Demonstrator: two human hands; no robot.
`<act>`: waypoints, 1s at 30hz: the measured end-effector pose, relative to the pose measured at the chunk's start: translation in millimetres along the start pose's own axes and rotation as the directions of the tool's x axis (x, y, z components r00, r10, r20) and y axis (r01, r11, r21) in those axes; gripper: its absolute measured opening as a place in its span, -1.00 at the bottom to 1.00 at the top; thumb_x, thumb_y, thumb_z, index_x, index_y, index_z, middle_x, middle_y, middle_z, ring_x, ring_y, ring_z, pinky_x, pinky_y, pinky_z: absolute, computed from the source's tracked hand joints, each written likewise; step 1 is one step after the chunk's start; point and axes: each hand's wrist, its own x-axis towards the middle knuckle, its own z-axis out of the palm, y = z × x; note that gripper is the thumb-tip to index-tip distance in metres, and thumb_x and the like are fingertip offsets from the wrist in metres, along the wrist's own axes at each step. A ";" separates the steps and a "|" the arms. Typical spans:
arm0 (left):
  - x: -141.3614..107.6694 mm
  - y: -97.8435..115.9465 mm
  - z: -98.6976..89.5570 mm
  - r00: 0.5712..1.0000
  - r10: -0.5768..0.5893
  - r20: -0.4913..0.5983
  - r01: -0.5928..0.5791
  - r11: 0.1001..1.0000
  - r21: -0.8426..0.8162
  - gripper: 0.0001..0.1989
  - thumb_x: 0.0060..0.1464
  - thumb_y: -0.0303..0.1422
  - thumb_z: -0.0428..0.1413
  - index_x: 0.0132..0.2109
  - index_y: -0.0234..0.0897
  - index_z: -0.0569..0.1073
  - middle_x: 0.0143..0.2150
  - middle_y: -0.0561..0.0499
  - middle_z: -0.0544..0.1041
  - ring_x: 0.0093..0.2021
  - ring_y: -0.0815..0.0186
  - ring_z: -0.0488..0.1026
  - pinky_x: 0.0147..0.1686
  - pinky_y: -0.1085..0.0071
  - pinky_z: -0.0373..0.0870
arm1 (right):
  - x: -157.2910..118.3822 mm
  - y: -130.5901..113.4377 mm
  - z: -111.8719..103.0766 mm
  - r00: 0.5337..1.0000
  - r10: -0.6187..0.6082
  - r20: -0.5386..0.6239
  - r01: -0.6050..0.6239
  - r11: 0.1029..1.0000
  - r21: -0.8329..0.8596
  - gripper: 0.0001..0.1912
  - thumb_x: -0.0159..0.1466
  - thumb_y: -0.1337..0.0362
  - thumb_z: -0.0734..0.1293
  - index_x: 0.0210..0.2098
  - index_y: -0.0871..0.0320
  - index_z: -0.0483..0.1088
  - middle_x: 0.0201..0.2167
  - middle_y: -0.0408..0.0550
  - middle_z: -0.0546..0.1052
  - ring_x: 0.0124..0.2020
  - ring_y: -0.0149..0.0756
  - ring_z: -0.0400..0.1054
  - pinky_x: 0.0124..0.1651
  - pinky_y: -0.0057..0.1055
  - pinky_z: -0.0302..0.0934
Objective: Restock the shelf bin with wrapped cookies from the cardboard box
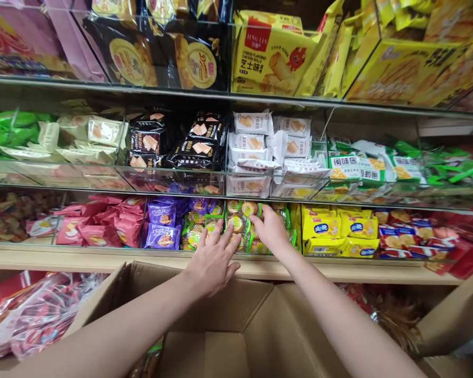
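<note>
Small round biscuits in clear and green wrappers (236, 224) fill a compartment on the low shelf. Over its front edge my left hand (213, 260) lies palm down, fingers spread, its fingertips against the front packets. My right hand (274, 231) reaches into the same compartment from the right; thumb and forefinger are apart and touch the packets, while its other fingers are partly hidden. Below both arms stands an open cardboard box (205, 310), with a little green-edged packaging (155, 349) visible inside at the lower left.
Purple cookie packets (161, 223) sit left of the biscuits, yellow packets (339, 231) right. Clear dividers and a glass shelf edge (236, 197) run close above my hands. White wafer packets (252, 142) are on the tier above. A wooden ledge (299, 270) borders the low shelf.
</note>
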 end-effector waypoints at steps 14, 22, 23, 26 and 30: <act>0.9 3.6 1.9 0.998 -0.035 0.048 0.037 0.998 -0.044 -0.39 0.02 -0.20 -0.06 0.21 -0.25 0.03 0.27 -0.13 0.00 0.25 -0.06 -0.20 0.10 -0.09 -0.13 | 23.6 -16.4 22.6 0.999 -0.037 -0.016 0.037 0.999 -0.021 -0.86 0.12 0.29 0.23 -0.51 0.18 0.37 -0.47 0.10 0.48 -0.32 -0.09 0.37 -0.25 -0.29 0.12; -0.4 2.5 2.5 0.997 -0.054 0.053 0.057 0.996 -0.062 -0.38 0.01 -0.20 -0.04 0.21 -0.21 0.03 0.27 -0.09 0.02 0.24 -0.11 -0.19 0.09 -0.10 -0.11 | -15.4 -1.7 7.9 0.982 0.176 -0.062 -0.128 0.878 0.461 -0.61 0.22 0.06 0.08 -0.10 0.20 0.19 -0.30 0.03 0.44 -0.63 -0.37 0.36 -0.75 -0.51 0.03; -0.5 2.8 3.0 0.997 -0.053 0.055 0.056 0.996 -0.065 -0.38 0.01 -0.20 -0.03 0.22 -0.22 0.03 0.27 -0.09 0.02 0.24 -0.11 -0.19 0.09 -0.09 -0.11 | -17.9 0.8 4.8 0.978 0.207 -0.032 -0.160 0.836 0.526 -0.60 0.19 0.05 0.11 -0.10 0.18 0.18 -0.30 0.02 0.43 -0.63 -0.37 0.35 -0.79 -0.53 -0.01; 0.1 4.5 2.9 0.997 -0.055 0.054 0.059 0.996 -0.073 -0.36 0.00 -0.22 -0.02 0.22 -0.24 0.02 0.27 -0.10 0.00 0.24 -0.10 -0.18 0.09 -0.09 -0.11 | -17.5 4.3 -1.4 0.975 0.219 -0.043 -0.165 0.839 0.519 -0.61 0.12 0.07 0.22 -0.14 0.17 0.17 -0.32 0.00 0.42 -0.69 -0.40 0.31 -0.76 -0.51 0.02; 2.4 7.8 -0.9 0.996 -0.066 0.062 0.070 0.995 -0.071 -0.39 0.00 -0.24 -0.01 0.19 -0.28 0.08 0.26 -0.16 0.05 0.23 -0.11 -0.15 0.09 -0.11 -0.11 | -16.3 -1.8 2.7 0.993 0.069 -0.094 -0.035 0.946 0.322 -0.71 0.18 0.09 0.17 -0.26 0.20 0.21 -0.46 -0.04 0.41 -0.68 -0.38 0.29 -0.59 -0.41 0.18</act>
